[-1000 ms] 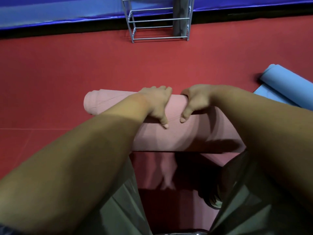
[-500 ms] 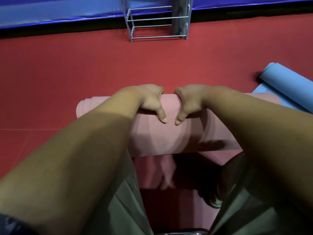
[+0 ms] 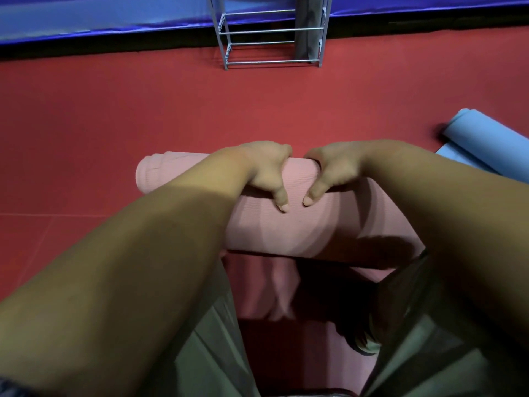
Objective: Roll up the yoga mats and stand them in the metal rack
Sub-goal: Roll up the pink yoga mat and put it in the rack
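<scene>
Red flooring is spreading out all around the pink mat, which is lying crosswise in front of me as a thick roll, its unrolled tail running from under the roll back toward my knees. I am gripping the top of the roll with both hands, side by side near its middle. My left hand is curling over the far side with the thumb pressing down the near face, and my right hand is doing the same just beside it, the two thumbs close but apart. My fingertips are hiding behind the roll. Well beyond the pink mat, the metal rack is standing against a blue padded wall, and a grey rolled mat is standing upright inside it. To the right of the pink mat, a blue mat is lying partly rolled on the floor. My grey-green trousers are showing nearer to me than the roll.
</scene>
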A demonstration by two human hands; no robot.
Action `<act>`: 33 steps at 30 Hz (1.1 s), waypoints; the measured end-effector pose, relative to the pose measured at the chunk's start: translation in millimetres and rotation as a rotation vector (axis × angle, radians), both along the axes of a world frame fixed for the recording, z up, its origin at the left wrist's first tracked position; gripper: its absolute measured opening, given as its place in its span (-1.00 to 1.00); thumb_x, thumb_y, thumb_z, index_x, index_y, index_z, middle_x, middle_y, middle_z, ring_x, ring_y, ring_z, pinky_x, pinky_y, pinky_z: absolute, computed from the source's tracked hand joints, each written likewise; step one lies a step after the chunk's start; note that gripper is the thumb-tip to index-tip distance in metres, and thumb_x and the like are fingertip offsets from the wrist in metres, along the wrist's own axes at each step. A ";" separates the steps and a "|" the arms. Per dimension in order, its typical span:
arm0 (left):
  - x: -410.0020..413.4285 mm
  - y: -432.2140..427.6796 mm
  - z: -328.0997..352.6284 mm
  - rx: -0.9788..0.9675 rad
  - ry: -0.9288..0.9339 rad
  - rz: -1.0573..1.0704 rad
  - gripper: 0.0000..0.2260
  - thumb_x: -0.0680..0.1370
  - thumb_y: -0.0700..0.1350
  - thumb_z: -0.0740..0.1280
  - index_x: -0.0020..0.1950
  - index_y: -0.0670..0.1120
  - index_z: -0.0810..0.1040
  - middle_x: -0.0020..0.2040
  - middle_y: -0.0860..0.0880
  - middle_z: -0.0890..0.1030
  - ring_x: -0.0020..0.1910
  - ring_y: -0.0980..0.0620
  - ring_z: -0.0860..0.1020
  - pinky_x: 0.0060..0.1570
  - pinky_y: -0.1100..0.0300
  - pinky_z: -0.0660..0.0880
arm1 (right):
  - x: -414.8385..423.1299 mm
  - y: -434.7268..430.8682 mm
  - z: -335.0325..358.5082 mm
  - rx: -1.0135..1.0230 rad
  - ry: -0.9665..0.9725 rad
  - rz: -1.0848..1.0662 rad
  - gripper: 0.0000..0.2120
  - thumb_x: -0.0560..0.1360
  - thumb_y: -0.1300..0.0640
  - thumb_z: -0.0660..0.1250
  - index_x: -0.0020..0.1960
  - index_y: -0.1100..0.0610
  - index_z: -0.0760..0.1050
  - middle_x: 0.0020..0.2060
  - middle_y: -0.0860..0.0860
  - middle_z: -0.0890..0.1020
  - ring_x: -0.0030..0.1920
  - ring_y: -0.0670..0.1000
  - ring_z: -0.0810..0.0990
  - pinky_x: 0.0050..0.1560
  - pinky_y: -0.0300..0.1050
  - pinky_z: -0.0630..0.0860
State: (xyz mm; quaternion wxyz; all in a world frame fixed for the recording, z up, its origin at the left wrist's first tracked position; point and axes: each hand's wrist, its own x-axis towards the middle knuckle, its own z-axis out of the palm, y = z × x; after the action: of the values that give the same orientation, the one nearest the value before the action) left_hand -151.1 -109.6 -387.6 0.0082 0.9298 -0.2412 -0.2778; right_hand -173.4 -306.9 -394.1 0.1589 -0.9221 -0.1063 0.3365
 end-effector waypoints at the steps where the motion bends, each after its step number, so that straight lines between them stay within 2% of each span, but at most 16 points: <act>1: 1.4 2.1 0.9 -0.010 0.016 0.013 -0.10 0.03 0.31 0.72 0.27 0.08 0.48 0.07 0.09 0.61 0.03 -0.07 0.61 0.07 0.02 0.60 | 0.3 1.5 -0.7 0.000 -0.001 0.003 -0.12 0.17 -0.30 0.72 0.37 -0.10 0.47 0.14 -0.12 0.65 0.17 0.03 0.62 0.28 0.01 0.54; 3: 4.5 5.9 2.0 -0.032 0.054 0.048 -0.14 0.04 0.28 0.73 0.26 0.11 0.53 0.06 0.12 0.64 0.01 -0.01 0.63 0.05 0.07 0.61 | 0.5 6.7 -3.2 -0.027 -0.012 0.028 0.09 0.11 -0.36 0.72 0.50 -0.07 0.37 0.26 -0.08 0.61 0.26 0.07 0.59 0.38 0.08 0.52; 5: 7.3 8.6 2.3 -0.048 0.093 0.083 -0.21 0.07 0.26 0.74 0.21 0.12 0.56 0.04 0.13 0.65 -0.01 0.03 0.64 0.04 0.09 0.61 | -0.3 12.0 -6.3 -0.052 -0.032 0.050 0.24 0.05 -0.39 0.72 0.58 -0.03 0.28 0.31 -0.06 0.57 0.30 0.09 0.56 0.40 0.10 0.51; 6: 7.8 9.2 2.5 -0.050 0.107 0.091 -0.22 0.07 0.26 0.74 0.20 0.12 0.56 0.04 0.14 0.66 -0.01 0.04 0.64 0.06 0.08 0.62 | -0.8 13.8 -6.2 -0.059 -0.046 0.057 0.24 0.04 -0.38 0.73 0.56 -0.02 0.29 0.30 -0.05 0.57 0.28 0.09 0.57 0.38 0.10 0.53; 9: 6.6 7.3 2.7 -0.027 0.109 0.085 -0.22 0.07 0.29 0.72 0.20 0.14 0.53 0.05 0.16 0.64 0.01 0.03 0.63 0.12 0.02 0.63 | -1.8 14.3 -2.5 -0.075 -0.091 0.063 -0.07 0.07 -0.34 0.73 0.29 -0.02 0.45 0.07 -0.07 0.66 0.06 0.05 0.64 0.17 0.05 0.62; 11: 6.1 3.4 1.1 -0.016 0.081 0.056 -0.18 0.10 0.31 0.71 0.26 0.12 0.50 0.11 0.12 0.63 0.05 0.00 0.62 0.15 0.00 0.61 | -0.5 12.0 -2.5 -0.069 -0.099 0.055 -0.19 0.08 -0.31 0.74 0.16 -0.04 0.49 -0.05 -0.07 0.68 -0.04 0.02 0.66 0.09 0.03 0.65; 14: 0.9 -4.0 -1.8 0.027 0.018 -0.037 -0.01 0.10 0.39 0.68 0.41 0.07 0.42 0.28 0.03 0.55 0.22 -0.08 0.55 0.28 -0.08 0.54 | 1.7 5.6 -5.0 -0.039 -0.076 0.039 -0.25 0.07 -0.33 0.73 0.12 -0.04 0.56 -0.06 -0.08 0.73 -0.04 0.02 0.70 0.14 0.03 0.66; 16: -4.9 -8.7 -3.5 0.086 -0.023 -0.090 0.11 0.05 0.44 0.67 0.47 0.06 0.35 0.31 0.02 0.49 0.29 -0.11 0.48 0.32 -0.14 0.51 | 3.2 0.2 -5.8 -0.023 -0.048 0.028 -0.28 0.08 -0.33 0.72 0.12 -0.04 0.61 -0.04 -0.10 0.74 -0.01 0.01 0.71 0.19 0.03 0.65; 17: -7.3 -10.4 -3.3 0.093 -0.041 -0.097 0.10 0.04 0.44 0.67 0.45 0.05 0.36 0.29 0.02 0.49 0.28 -0.12 0.49 0.28 -0.13 0.52 | 3.5 -1.6 -5.8 -0.017 -0.034 0.021 -0.29 0.09 -0.33 0.72 0.12 -0.05 0.62 -0.04 -0.11 0.75 0.00 0.00 0.71 0.20 0.02 0.64; 20: -6.4 -10.8 -2.8 0.057 -0.053 -0.076 -0.08 0.06 0.40 0.69 0.23 0.03 0.40 0.08 0.07 0.52 0.12 -0.11 0.57 0.12 -0.04 0.57 | 3.5 -3.5 -6.2 0.008 0.012 0.016 -0.30 0.09 -0.33 0.72 0.11 -0.09 0.61 -0.04 -0.16 0.74 0.02 -0.04 0.70 0.23 0.02 0.63; 23: -0.4 -4.6 0.0 0.005 -0.008 -0.022 -0.13 0.03 0.37 0.69 0.19 0.05 0.45 0.00 0.11 0.57 -0.01 -0.05 0.59 0.03 0.00 0.60 | 4.4 -2.1 -4.6 0.033 0.025 0.008 -0.23 0.10 -0.36 0.71 0.19 -0.12 0.55 0.05 -0.17 0.71 0.08 -0.06 0.67 0.27 0.02 0.59; 28: 10.0 6.0 2.2 -0.033 0.063 0.064 -0.19 0.02 0.32 0.71 0.18 0.10 0.55 0.01 0.14 0.64 -0.05 0.04 0.63 0.01 0.08 0.62 | 3.3 8.3 -6.9 -0.014 -0.028 0.061 0.20 -0.02 -0.45 0.69 0.49 -0.07 0.34 0.23 -0.09 0.60 0.22 0.06 0.60 0.36 0.09 0.55; 30: 10.6 6.9 2.1 -0.031 0.083 0.079 -0.20 0.04 0.31 0.72 0.18 0.10 0.56 0.02 0.14 0.65 -0.02 0.02 0.64 0.06 0.06 0.63 | 2.0 12.5 -8.3 -0.034 -0.070 0.077 0.16 0.01 -0.41 0.71 0.47 -0.04 0.36 0.21 -0.07 0.61 0.20 0.07 0.60 0.33 0.09 0.56; 33: 8.6 2.4 0.7 -0.009 0.068 0.061 -0.18 0.07 0.32 0.71 0.22 0.11 0.53 0.06 0.13 0.64 0.03 -0.02 0.63 0.10 0.03 0.62 | 2.3 11.9 -7.6 -0.053 -0.106 0.068 -0.07 0.07 -0.34 0.73 0.29 -0.04 0.45 0.04 -0.09 0.66 0.03 0.03 0.64 0.18 0.05 0.62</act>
State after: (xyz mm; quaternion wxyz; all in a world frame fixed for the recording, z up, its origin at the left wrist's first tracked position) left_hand -142.5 -107.2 -386.9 0.0291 0.9266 -0.2138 -0.3079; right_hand -171.1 -295.0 -401.7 0.1170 -0.9384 -0.1367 0.2952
